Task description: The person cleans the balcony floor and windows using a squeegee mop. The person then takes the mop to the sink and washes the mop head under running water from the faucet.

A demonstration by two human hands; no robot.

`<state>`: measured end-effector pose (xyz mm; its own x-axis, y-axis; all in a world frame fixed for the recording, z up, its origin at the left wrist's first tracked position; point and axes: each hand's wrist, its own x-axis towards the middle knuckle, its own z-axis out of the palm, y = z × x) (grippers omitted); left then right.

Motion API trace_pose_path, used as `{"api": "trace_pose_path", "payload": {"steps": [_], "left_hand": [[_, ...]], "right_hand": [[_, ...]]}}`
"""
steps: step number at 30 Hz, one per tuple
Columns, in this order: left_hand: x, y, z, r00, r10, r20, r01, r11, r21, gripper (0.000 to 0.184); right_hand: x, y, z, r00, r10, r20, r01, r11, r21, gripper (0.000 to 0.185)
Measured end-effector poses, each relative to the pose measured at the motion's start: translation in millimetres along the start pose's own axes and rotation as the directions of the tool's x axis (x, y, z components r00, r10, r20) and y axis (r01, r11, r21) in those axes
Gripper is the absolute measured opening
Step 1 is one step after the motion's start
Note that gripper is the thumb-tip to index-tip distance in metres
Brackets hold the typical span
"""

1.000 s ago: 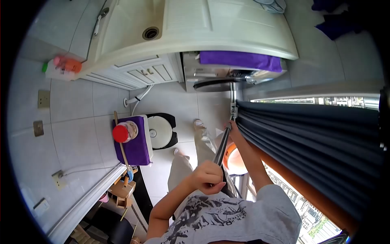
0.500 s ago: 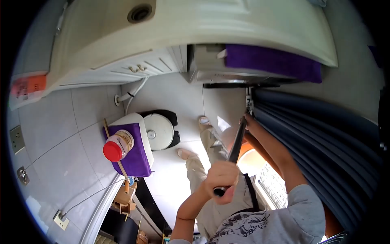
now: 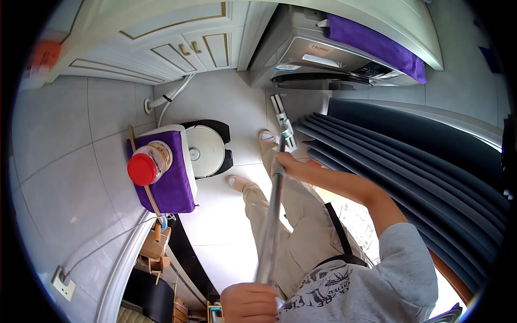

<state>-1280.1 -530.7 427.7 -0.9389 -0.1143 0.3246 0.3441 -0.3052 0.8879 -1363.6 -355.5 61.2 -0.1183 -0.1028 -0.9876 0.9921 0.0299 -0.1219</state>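
Observation:
A long mop pole (image 3: pixel 269 220) runs from the bottom of the view up toward the floor. The narrow white and grey mop head (image 3: pixel 283 121) is on the tiles near my right foot. My left hand (image 3: pixel 250 302) is wrapped round the upper end of the pole, close to my body. Farther down, my right hand (image 3: pixel 286 163) grips the pole, with the arm stretched forward.
Dark pleated curtains (image 3: pixel 398 177) hang on my right. Ahead stand a washing machine (image 3: pixel 323 51) and a white cabinet (image 3: pixel 199 51). At left are a round robot vacuum (image 3: pixel 205 152), a purple cloth (image 3: pixel 175 185), a red-lidded jar (image 3: pixel 144 168) and a wall socket cable (image 3: pixel 102 264).
The mop head has moved left, out from beside the curtains. My right hand has shifted left with it, and my left hand has come down and closer. The view has tilted.

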Motion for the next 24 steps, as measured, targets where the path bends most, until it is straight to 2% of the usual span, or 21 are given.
{"api": "trace_pose_path", "payload": {"steps": [1,2,5,6,7,8,9,10,11,12,13,14,15,16,17,18,19,21,22,23,24], "left_hand": [[-2.0,-0.7,6.5,0.992,0.011,0.126,-0.015,0.999,0.030,0.018],[-10.7,-1.3,12.3,0.998,0.063,0.029,-0.063,0.998,0.002,0.021],[-26.4,-9.7,-0.2,0.983,0.184,0.000,-0.183,0.977,-0.105,0.021],[-26.8,-17.9,-8.4,0.979,0.173,0.113,-0.152,0.973,-0.172,0.019],[-37.9,-28.8,-7.8,0.991,0.085,0.105,-0.066,0.983,-0.173,0.014],[-50.1,-43.0,-4.7,0.995,-0.003,0.096,0.020,0.984,-0.174,0.010],[-49.7,-62.0,-5.3,0.988,0.017,0.152,0.005,0.990,-0.143,0.009],[-43.5,-84.1,-7.6,0.977,0.035,0.210,-0.012,0.994,-0.111,0.009],[-44.4,-104.1,-3.6,0.990,0.046,0.136,-0.021,0.984,-0.175,0.009],[-48.9,-115.8,-2.9,0.997,0.049,0.061,-0.033,0.971,-0.237,0.009],[-52.9,-112.4,-8.8,0.997,0.043,0.063,-0.027,0.972,-0.234,0.009],[-54.2,-102.9,-12.9,0.998,-0.017,-0.053,0.006,0.978,-0.211,0.009],[-56.9,-93.9,-15.1,0.982,-0.075,-0.176,0.040,0.980,-0.193,0.010],[-70.9,-81.7,-16.5,0.928,-0.102,-0.358,0.102,0.995,-0.017,0.023],[-88.7,-72.1,-20.5,0.862,-0.070,-0.502,0.044,0.997,-0.062,0.025],[-101.5,-55.8,-30.6,0.887,-0.067,-0.457,0.018,0.994,-0.111,0.026],[-110.4,-37.4,-39.5,0.933,-0.069,-0.354,0.042,0.996,-0.083,0.028],[-135.6,-2.7,-45.8,0.942,-0.065,-0.330,0.038,0.996,-0.086,0.019],[-138.9,14.0,-46.8,0.956,0.015,-0.293,-0.029,0.999,-0.043,0.018],[-144.4,25.8,-48.7,0.964,0.098,-0.249,-0.102,0.995,-0.001,0.017],[-159.6,30.0,-53.1,0.962,0.107,-0.252,-0.110,0.994,0.004,0.017]], "right_hand": [[-7.5,2.7,-9.1,1.000,-0.002,-0.001,0.002,1.000,-0.015,0.015],[-37.7,-6.0,-5.8,0.996,-0.043,-0.074,0.043,0.999,-0.003,0.013],[-45.9,-7.1,-22.8,0.982,-0.084,-0.172,0.093,0.994,0.050,0.013],[-31.1,-2.2,-38.1,0.978,-0.080,-0.194,0.099,0.991,0.092,0.014],[-6.1,2.2,-64.4,0.977,-0.081,-0.196,0.100,0.991,0.091,0.014],[32.6,8.2,-104.5,0.991,-0.090,-0.099,0.099,0.991,0.087,0.014],[54.1,7.9,-130.7,0.995,-0.096,-0.001,0.096,0.992,0.083,0.016],[52.7,-3.7,-138.1,0.977,-0.211,0.038,0.210,0.977,0.020,0.015],[50.9,-15.7,-136.1,0.945,-0.316,0.085,0.320,0.947,-0.038,0.015],[59.8,-27.6,-123.8,0.978,-0.178,-0.109,0.183,0.982,0.038,0.016],[70.6,-33.5,-111.3,0.958,-0.017,-0.285,0.059,0.988,0.141,0.017],[68.7,-29.4,-94.0,0.959,-0.008,-0.285,0.051,0.988,0.145,0.017],[68.8,-22.5,-78.5,0.981,-0.031,-0.191,0.017,0.997,-0.075,0.016],[64.9,-16.5,-58.1,0.995,-0.035,-0.091,0.007,0.956,-0.293,0.015],[55.6,-5.2,-29.4,0.975,-0.082,-0.205,0.021,0.959,-0.281,0.014],[53.3,13.6,-7.5,0.941,-0.123,-0.316,0.035,0.963,-0.269,0.014],[50.0,33.2,5.0,0.940,-0.115,-0.322,0.027,0.964,-0.263,0.014],[49.7,69.3,17.2,0.992,-0.052,-0.116,-0.014,0.862,-0.507,0.024],[48.6,84.1,24.2,1.000,-0.002,-0.015,-0.008,0.783,-0.622,0.031],[45.5,98.5,36.1,1.000,-0.008,-0.014,-0.003,0.777,-0.629,0.031],[42.2,114.8,49.0,0.987,-0.062,-0.145,-0.028,0.833,-0.553,0.027]]}}
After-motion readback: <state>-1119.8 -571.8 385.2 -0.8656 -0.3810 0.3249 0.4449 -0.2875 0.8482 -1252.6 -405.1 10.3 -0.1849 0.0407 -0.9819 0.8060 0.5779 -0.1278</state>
